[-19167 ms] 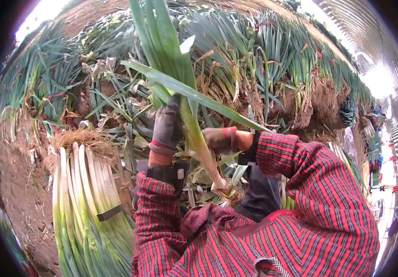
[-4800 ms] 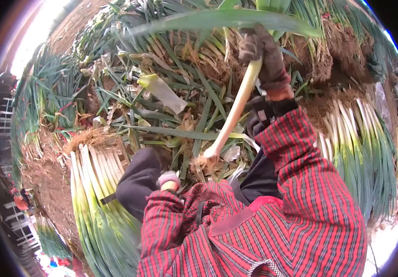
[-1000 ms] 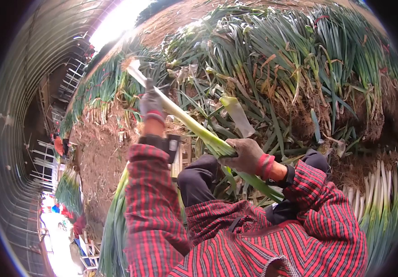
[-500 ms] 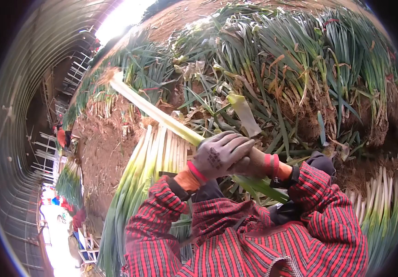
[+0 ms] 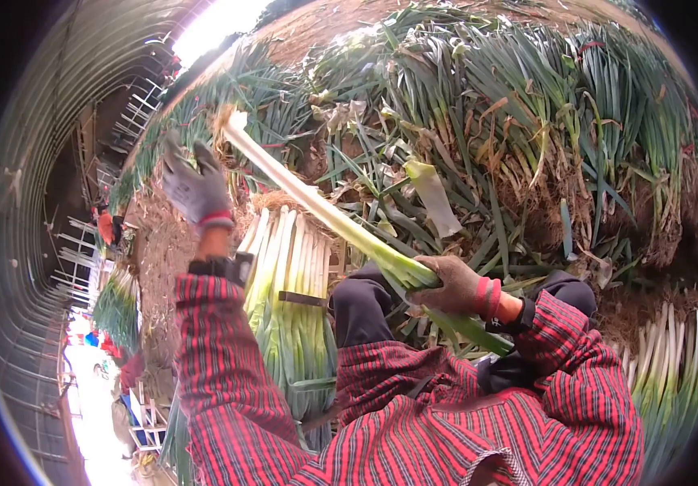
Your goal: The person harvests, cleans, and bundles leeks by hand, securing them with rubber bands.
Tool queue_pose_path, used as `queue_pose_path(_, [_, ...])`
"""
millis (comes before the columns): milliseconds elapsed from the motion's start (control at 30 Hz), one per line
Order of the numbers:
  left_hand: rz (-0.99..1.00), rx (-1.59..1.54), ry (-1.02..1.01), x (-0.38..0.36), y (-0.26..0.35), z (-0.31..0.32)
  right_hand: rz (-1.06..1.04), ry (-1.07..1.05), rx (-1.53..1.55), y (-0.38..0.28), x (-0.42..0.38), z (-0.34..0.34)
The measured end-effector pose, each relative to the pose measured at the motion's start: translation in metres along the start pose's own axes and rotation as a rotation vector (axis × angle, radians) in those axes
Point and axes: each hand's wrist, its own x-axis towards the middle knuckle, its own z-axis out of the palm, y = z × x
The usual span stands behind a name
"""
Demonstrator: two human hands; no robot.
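Note:
My right hand [image 5: 452, 285], in a brown work glove with a red cuff, is wrapped round the green leaf end of a long green onion [image 5: 308, 197]. The stalk slants up and left from it, its white shaft ending in a tuft of roots. My left hand [image 5: 196, 188], in a grey glove, is raised left of the stalk, apart from it, with fingers spread and slightly blurred; nothing is in it. Below the stalk lies a row of cleaned green onions [image 5: 288, 251], crossed by a dark flat strip [image 5: 302, 299].
Heaps of unpeeled green onions [image 5: 519, 89] with dry roots line the far side. Loose leaves and peelings [image 5: 430, 198] cover the ground ahead of my knees. More cleaned green onions [image 5: 673, 356] lie at right. White racks [image 5: 81, 257] stand at left under a curved roof.
My left hand has let go of the green onion and swung up and left, its fingers spreading. My right hand still holds the leaf end, and the root end has shifted slightly right.

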Motion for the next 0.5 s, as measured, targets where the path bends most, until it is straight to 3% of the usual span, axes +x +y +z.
queue_pose_path(33, [-0.008,-0.334,-0.206,-0.032,0.014,0.002,0.004,0.01,0.003,-0.003,0.001,-0.002])
queue_pose_path(100, [-0.244,-0.992,-0.604,-0.095,0.042,0.004,-0.028,0.062,-0.054,-0.003,0.005,-0.001])
queue_pose_path(167, [-0.724,-1.229,-0.997,-0.137,0.133,-0.049,-0.142,0.194,-0.204,0.001,0.008,0.002])
queue_pose_path(200, [-0.945,-1.272,-1.033,-0.153,0.174,-0.067,-0.197,0.252,-0.277,0.001,0.009,0.006])
queue_pose_path(233, [-1.139,-1.306,-0.995,-0.164,0.21,-0.079,-0.158,0.232,-0.337,-0.007,0.01,0.005])
queue_pose_path(333, [-1.474,-1.634,-0.483,-0.195,0.255,-0.063,-0.105,0.275,-0.653,-0.004,0.014,0.003])
queue_pose_path(367, [-1.434,-1.623,-0.471,-0.19,0.255,-0.064,-0.068,0.209,-0.672,-0.011,0.013,-0.003])
queue_pose_path(467, [-1.268,-1.65,-0.395,-0.154,0.235,-0.073,-0.456,0.281,-0.537,-0.041,0.015,-0.028])
queue_pose_path(500, [-1.201,-1.661,-0.348,-0.13,0.223,-0.082,-0.406,0.198,-0.251,-0.039,0.02,-0.036])
